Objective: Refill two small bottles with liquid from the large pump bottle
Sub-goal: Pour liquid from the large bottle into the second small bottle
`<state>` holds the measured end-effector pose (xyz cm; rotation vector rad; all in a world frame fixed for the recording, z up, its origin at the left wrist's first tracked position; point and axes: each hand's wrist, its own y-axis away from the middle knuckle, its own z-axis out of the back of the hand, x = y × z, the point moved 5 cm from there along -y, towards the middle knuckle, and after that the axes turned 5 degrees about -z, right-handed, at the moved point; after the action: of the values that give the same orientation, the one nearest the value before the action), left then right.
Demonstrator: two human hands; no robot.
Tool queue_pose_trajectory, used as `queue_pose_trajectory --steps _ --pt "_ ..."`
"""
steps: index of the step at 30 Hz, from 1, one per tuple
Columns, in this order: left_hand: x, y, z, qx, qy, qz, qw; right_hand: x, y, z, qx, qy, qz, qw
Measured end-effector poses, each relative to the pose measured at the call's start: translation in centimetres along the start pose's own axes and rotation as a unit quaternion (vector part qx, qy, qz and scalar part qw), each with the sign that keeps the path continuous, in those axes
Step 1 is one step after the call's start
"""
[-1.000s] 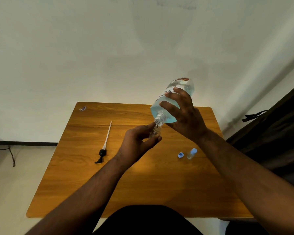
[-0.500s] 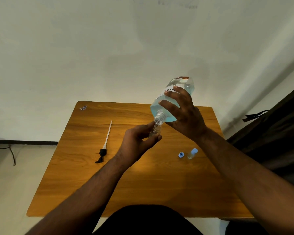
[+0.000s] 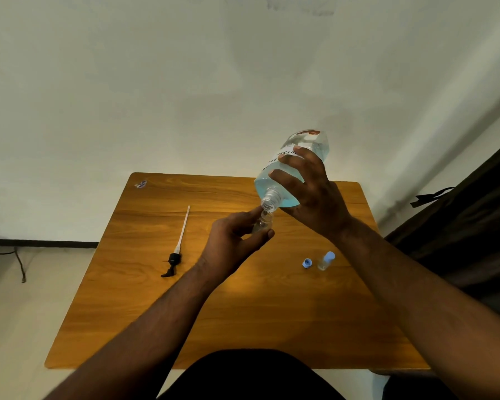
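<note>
Overhead, tilted neck-down in right hand (image 3: 315, 197): large bottle (image 3: 289, 171), mouth directly above small bottle (image 3: 262, 223), pinched upright by left hand (image 3: 231, 241).

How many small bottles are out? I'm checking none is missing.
2: one small clear plastic bottle held in the left hand under the large tilted bottle; one blue-capped small clear bottle standing on the wooden table.

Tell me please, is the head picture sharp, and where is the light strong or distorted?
Head view: mostly sharp; a warm bright patch on the table below the hands; the small bottle is transparent and hard to read; wide-angle bending curves the table's edges; dark right corner.
</note>
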<state>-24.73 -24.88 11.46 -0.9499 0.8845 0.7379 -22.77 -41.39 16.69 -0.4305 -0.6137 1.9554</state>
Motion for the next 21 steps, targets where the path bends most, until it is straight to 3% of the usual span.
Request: queue_pose_trajectory --steps 21 --pt "-0.32 0.18 0.5 -0.002 -0.018 -0.017 1.0 0.59 -0.2 0.32 -0.009 -0.003 0.005 1.0"
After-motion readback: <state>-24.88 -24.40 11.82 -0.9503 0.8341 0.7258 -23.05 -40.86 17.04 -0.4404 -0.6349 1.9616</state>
